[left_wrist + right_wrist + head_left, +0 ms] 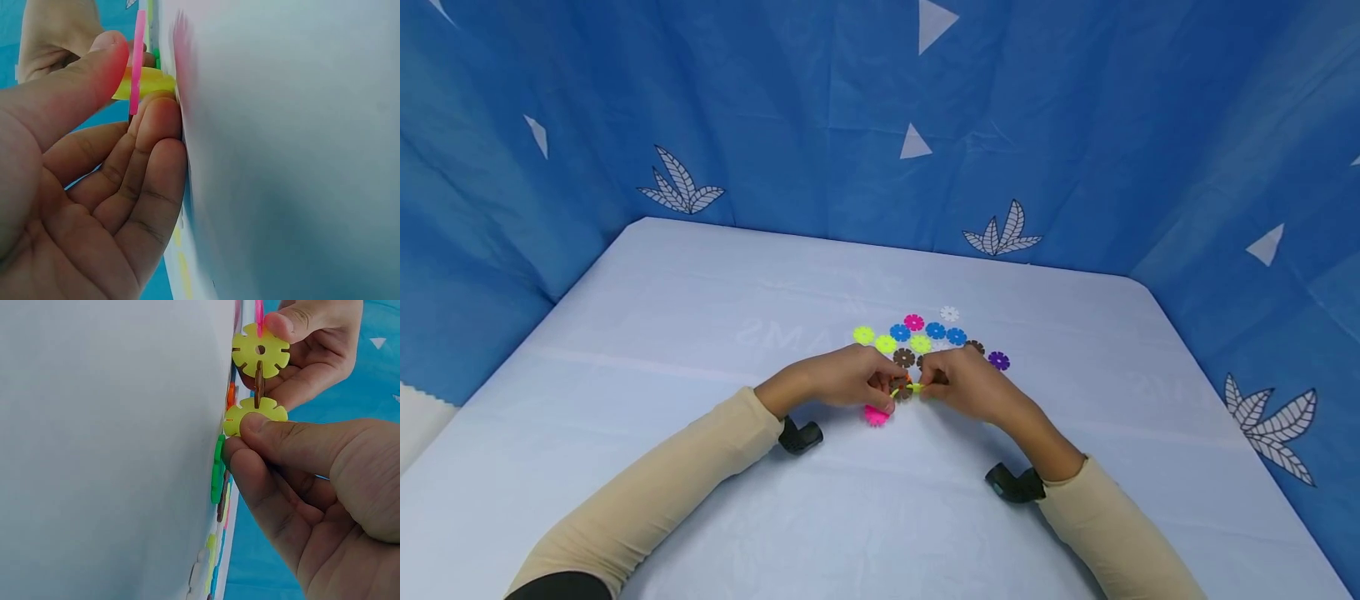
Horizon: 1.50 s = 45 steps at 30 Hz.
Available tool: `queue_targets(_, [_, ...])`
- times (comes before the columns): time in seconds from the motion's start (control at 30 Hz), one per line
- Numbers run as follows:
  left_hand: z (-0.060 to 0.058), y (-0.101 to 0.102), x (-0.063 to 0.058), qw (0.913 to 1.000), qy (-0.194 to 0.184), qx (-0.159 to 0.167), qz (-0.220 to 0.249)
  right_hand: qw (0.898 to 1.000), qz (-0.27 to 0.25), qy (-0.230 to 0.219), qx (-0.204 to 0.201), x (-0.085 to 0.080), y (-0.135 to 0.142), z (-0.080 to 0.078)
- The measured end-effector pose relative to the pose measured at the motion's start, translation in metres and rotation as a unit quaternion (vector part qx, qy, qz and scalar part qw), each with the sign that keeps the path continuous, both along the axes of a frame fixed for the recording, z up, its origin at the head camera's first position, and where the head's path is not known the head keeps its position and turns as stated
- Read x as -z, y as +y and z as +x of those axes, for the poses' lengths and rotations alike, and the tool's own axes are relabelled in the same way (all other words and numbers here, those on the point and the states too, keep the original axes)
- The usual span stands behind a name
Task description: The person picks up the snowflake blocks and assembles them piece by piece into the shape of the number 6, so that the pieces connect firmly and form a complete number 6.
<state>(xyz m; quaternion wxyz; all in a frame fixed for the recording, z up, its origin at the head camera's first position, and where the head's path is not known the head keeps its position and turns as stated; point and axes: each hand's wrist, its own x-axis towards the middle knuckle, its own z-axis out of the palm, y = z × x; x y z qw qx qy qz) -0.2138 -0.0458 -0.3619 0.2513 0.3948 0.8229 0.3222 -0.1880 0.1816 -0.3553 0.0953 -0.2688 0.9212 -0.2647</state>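
The left hand (850, 379) and the right hand (966, 383) meet fingertip to fingertip low over the table (700, 317), both pinching one small chain of plastic discs (904, 390). In the right wrist view the right thumb and forefinger clamp a yellow disc (255, 417). A brown disc (258, 384) stands edge-on, slotted between it and a second yellow disc (260, 350), which the left hand's fingers (294, 322) pinch together with a pink disc (259, 312). The chain's long axis runs from one hand to the other, roughly level with the table and just above it. In the left wrist view the pink disc (137, 59) shows as a thin strip crossing a yellow one (147, 82) at right angles.

The discs are flat, thin and smooth, round with notches cut into the rim like flower petals, and the yellow ones have a small hole in the middle.

Just beyond the chain, loose discs (925, 333) of the same kind lie flat in a cluster: yellow, blue, pink, brown, purple, white. The table wears a smooth, pale cloth. Behind it hangs a creased blue curtain (775, 125) printed with white leaves and triangles.
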Motion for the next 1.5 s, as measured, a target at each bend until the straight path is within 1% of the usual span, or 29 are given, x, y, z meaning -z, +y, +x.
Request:
queue_targets(0.13, [-0.001, 0.0, 0.001, 1.0, 0.002, -0.004, 0.002, 1.0, -0.005, -0.002, -0.001, 0.001, 0.001, -0.001])
queue_targets(0.27, [-0.003, -0.002, 0.003, 0.9999, 0.002, -0.005, 0.015, 1.0, -0.01, -0.004, 0.004, 0.002, 0.0, -0.002])
queue_targets(0.37, [-0.004, -0.002, 0.004, 0.9997, -0.007, -0.007, 0.022, 1.0, -0.016, -0.002, 0.005, 0.003, -0.001, -0.002])
queue_targets(0.53, [-0.005, -0.001, 0.003, 0.9995, -0.024, -0.008, 0.019, 1.0, -0.024, -0.001, 0.001, 0.004, -0.001, -0.002])
queue_targets(0.67, [-0.006, -0.002, 0.004, 0.9987, -0.039, -0.006, 0.032, 1.0, -0.022, -0.002, 0.003, 0.003, -0.002, -0.001])
queue_targets(0.8, [-0.005, -0.001, 0.005, 0.9985, -0.036, -0.009, 0.041, 1.0, -0.011, -0.004, 0.005, 0.003, -0.002, 0.0])
queue_targets(0.93, [-0.004, -0.001, 0.005, 0.9989, -0.023, -0.021, 0.034, 1.0, 0.005, 0.002, 0.005, 0.002, -0.002, 0.001])
queue_targets(1.1, [-0.003, -0.001, 0.005, 0.9988, -0.024, -0.036, 0.024, 0.998, 0.062, 0.022, 0.019, -0.001, 0.003, 0.001])
queue_targets(1.17, [-0.003, -0.001, 0.005, 0.9987, -0.022, -0.04, 0.022, 0.996, 0.087, 0.022, 0.03, -0.002, 0.005, 0.001])
queue_targets(1.27, [-0.003, -0.002, 0.005, 0.9985, -0.02, -0.045, 0.022, 0.993, 0.107, 0.005, 0.05, -0.004, 0.008, 0.0])
queue_targets(1.37, [-0.003, -0.003, 0.007, 0.9982, -0.02, -0.051, 0.023, 0.991, 0.114, -0.008, 0.066, -0.004, 0.011, -0.001])
queue_targets(1.5, [-0.003, -0.003, 0.006, 0.9981, -0.02, -0.055, 0.021, 0.994, 0.085, -0.025, 0.07, -0.002, 0.013, -0.004])
